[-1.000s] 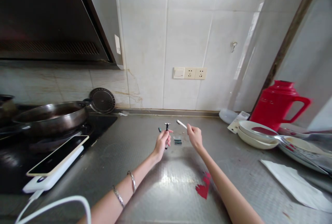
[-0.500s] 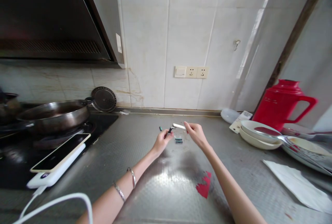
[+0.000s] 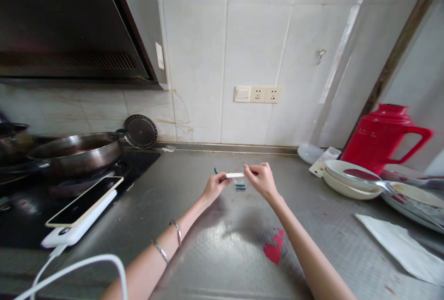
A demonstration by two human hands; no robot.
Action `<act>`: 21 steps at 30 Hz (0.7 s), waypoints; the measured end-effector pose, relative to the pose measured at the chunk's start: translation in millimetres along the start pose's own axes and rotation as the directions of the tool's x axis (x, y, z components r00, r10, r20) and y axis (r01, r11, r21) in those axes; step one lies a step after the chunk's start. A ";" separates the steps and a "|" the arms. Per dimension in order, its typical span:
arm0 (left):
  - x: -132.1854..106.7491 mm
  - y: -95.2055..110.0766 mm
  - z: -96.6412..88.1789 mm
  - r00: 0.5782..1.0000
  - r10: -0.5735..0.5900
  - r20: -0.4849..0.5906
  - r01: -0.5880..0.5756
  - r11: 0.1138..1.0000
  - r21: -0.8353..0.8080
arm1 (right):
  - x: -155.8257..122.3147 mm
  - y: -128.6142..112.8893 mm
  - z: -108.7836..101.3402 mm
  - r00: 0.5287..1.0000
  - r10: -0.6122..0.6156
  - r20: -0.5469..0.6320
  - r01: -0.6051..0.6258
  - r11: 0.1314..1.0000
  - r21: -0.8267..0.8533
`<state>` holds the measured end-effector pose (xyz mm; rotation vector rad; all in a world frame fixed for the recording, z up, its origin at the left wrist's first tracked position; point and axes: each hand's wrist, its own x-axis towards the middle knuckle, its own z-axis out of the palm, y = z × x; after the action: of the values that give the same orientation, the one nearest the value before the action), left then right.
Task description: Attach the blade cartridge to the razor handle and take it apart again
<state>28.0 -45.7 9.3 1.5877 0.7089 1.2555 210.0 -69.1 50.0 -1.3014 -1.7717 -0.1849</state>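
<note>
Above the metal counter, my left hand (image 3: 214, 186) pinches a dark pen section whose tip end is mostly hidden by the fingers. My right hand (image 3: 262, 179) has its fingers closed on the far end of a white pen barrel (image 3: 236, 175). Barrel and dark section now lie in one line, end to end; whether they are joined I cannot tell. Below them on the counter is a small clear case (image 3: 240, 185) with dark green ink cartridges. A thin dark green stick (image 3: 215, 170) shows just beyond my left fingers.
A phone (image 3: 85, 202) rests on a white power bank (image 3: 79, 220) with a cable at the left, beside the stove and a steel pan (image 3: 78, 152). Stacked bowls (image 3: 350, 179), a red flask (image 3: 381, 138) and a paper napkin (image 3: 398, 246) are at right. A red scrap (image 3: 274, 248) lies in front.
My right hand has brought the white barrel down and left against the dark section in my left hand. The gap between the two parts has closed. The view has shifted slightly.
</note>
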 end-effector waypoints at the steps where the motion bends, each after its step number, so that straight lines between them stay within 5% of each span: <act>1: 0.6 0.6 -1.4 1.000 0.000 0.006 0.000 1.000 0.004 | -0.1 2.6 0.2 1.000 -0.015 -0.003 0.015 0.999 -0.029; 7: 2.4 1.8 -7.3 1.000 0.000 0.025 -0.001 0.999 0.035 | 0.1 32.0 -9.6 0.998 0.041 -0.055 -0.047 0.994 -0.103; 13: 3.4 -0.5 -8.3 0.999 -0.009 0.037 0.008 0.999 0.034 | -0.5 13.3 -1.4 0.999 -0.017 -0.038 0.014 0.998 -0.069; 21: 5.4 0.4 -14.0 1.000 0.000 0.009 0.000 1.000 -0.015 | -3.0 27.7 1.3 0.991 0.084 -0.106 -0.086 0.996 -0.013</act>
<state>16.4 -36.7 12.0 1.5803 0.6926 1.2498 232.2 -58.4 36.8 -1.3526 -1.6255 -0.2177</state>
